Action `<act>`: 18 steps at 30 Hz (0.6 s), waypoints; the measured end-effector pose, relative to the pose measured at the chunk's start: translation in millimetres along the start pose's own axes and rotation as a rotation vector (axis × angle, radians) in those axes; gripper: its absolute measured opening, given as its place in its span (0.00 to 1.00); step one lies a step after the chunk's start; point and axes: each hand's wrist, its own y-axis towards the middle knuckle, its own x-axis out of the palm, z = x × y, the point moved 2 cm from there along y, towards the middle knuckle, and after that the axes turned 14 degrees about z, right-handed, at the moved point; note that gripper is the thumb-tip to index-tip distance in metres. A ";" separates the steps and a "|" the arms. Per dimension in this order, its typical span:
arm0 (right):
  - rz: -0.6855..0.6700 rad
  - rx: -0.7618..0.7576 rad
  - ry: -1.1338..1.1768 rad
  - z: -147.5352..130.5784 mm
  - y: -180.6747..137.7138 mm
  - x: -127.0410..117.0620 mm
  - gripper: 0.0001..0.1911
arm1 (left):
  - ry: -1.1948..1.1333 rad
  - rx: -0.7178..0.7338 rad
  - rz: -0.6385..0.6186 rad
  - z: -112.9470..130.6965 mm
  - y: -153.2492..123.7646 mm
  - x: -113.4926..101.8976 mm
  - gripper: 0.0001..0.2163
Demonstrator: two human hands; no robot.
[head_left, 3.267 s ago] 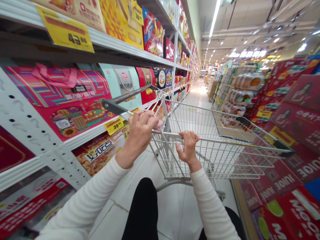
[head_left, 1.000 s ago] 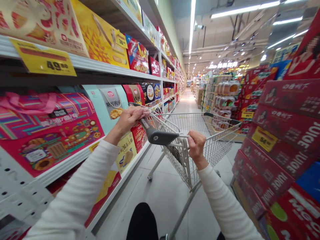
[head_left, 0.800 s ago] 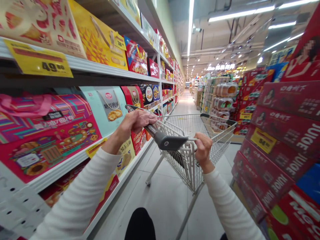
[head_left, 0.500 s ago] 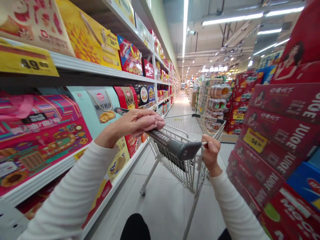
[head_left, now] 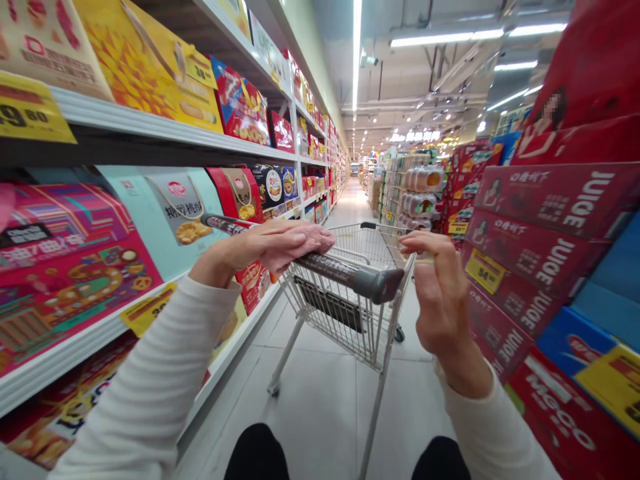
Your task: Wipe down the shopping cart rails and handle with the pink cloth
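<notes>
A pink cloth lies bunched over the dark handle bar of a wire shopping cart. My left hand is laid over the cloth, gripping it against the bar; the fingertips are partly hidden by it. Just right of the handle's grey end, my right hand is raised beside the cart's side rim. Its fingers are bent and loosely apart, with nothing visible in them. The part of the cart basket in view shows only bare wire.
Shelves of boxed biscuits run close along the left. Stacked red drink cartons stand close on the right, and bundled packs rise farther along. A pale tiled aisle stretches ahead.
My right hand has let go of the cart's side rim and come up and right. My left hand stays on the cloth at the handle. The view has shifted slightly along the aisle.
</notes>
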 end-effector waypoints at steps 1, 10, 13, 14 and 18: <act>-0.008 -0.062 -0.058 -18.2 8.2 -1.3 0.16 | 0.016 0.003 -0.014 1.3 2.1 1.7 0.22; 0.071 -0.303 -0.337 -38.2 10.0 30.9 0.25 | 0.346 0.101 0.465 2.7 -23.6 44.9 0.24; 0.099 -0.384 -0.321 -31.1 10.5 26.3 0.26 | 0.498 0.135 0.579 7.9 -34.1 55.7 0.23; 0.110 -0.393 -0.320 -30.4 11.4 24.5 0.26 | 0.544 0.160 0.603 11.3 -34.9 59.1 0.23; 0.150 -0.390 -0.278 -28.3 13.5 20.8 0.26 | 0.602 0.305 0.564 32.5 -28.3 81.4 0.22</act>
